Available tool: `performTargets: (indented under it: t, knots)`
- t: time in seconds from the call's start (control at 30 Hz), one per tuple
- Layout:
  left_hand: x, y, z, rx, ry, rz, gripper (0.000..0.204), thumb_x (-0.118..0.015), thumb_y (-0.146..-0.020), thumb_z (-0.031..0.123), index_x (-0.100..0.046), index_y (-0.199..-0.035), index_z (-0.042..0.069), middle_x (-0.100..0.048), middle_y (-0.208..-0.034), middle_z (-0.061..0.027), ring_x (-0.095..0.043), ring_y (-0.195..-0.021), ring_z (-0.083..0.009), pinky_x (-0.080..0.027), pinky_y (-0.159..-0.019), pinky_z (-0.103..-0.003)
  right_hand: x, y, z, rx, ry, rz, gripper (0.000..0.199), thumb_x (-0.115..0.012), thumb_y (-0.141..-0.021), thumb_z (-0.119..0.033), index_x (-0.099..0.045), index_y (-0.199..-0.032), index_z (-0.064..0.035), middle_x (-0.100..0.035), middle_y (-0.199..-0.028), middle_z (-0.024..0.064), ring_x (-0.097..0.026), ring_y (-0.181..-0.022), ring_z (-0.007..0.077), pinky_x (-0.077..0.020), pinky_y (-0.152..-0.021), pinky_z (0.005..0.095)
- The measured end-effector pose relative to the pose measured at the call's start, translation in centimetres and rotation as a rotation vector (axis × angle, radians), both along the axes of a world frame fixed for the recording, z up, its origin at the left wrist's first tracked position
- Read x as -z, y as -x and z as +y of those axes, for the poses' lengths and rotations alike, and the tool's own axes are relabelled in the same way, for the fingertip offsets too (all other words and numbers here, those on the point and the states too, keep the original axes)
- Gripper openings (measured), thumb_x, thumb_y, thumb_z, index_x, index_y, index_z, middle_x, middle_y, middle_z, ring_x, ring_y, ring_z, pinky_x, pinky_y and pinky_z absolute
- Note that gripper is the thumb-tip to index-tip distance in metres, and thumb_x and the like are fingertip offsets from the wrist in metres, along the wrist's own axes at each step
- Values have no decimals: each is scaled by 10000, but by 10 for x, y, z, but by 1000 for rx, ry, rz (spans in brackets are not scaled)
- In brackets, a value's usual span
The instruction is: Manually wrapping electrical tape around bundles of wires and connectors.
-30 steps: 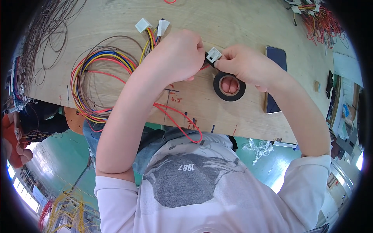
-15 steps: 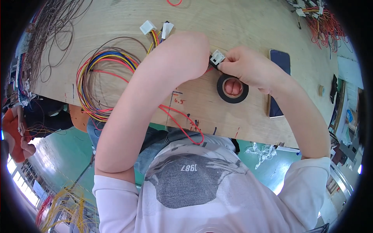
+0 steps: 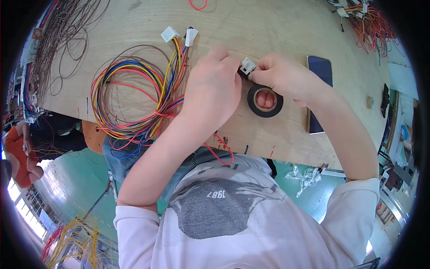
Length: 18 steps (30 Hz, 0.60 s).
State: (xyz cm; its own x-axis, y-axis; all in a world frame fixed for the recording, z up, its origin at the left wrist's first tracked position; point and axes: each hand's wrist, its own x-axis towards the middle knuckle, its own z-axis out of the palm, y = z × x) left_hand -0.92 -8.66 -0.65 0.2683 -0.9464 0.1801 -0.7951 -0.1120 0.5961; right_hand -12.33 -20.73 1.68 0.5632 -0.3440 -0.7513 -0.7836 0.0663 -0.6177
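Observation:
My right hand (image 3: 284, 76) pinches a small white plug connector (image 3: 247, 66) with black at its lower end between thumb and forefinger. Its other fingers curl under a roll of black tape (image 3: 265, 101), and fingertips show through the core. Just left of the connector is my left hand (image 3: 215, 80), closed, its back upward; whatever its fingers hold is hidden. Left of that hand lies a coiled bundle of coloured wires (image 3: 101, 89) in red, yellow, blue and brown. Two white connectors (image 3: 170, 34) end its upper strands. A red wire loop (image 3: 219, 159) hangs over the table's near edge.
A dark phone (image 3: 320, 71) lies right of my right forearm. Brown wires (image 3: 62, 49) spread at the far left, and red wires with white connectors (image 3: 371, 27) lie far right. A small tape roll (image 3: 371, 103) sits near the right edge. Another person in orange (image 3: 20, 152) is at left.
My left forearm has swung down and left, so the back of the hand and more of the wire bundle now show. My right hand, connector and tape roll have barely shifted.

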Motion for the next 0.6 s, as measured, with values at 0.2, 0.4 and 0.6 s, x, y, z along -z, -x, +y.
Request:
performTargets:
  t: [0.2,0.4,0.6]
  knots:
    - [-6,3,14,-49,88,502,160,-552,-771,13,-594,-922,-21,-597,-822,-133,-593,-741,-274,-477,-653,-339,-25,10,27,139,32,-218,173,-486,-864,-119,-530,-801,37,-575,-608,57,-566,-551,86,-456,-498,217]
    - [-29,4,33,-138,86,1111,177,-566,-841,29,-580,-1002,-44,-624,-802,-51,-567,-711,-73,-460,-632,-217,-53,12,58,237,135,-345,137,-530,-856,-106,-543,-807,21,-578,-660,50,-520,-588,69,-420,-535,234]
    - [-38,-7,41,-141,48,1109,137,-563,-853,44,-605,-952,-41,-615,-781,-29,-529,-693,-49,-427,-610,-195,-45,14,66,235,217,-422,110,-535,-852,-79,-560,-843,27,-585,-688,45,-513,-655,57,-423,-579,217]
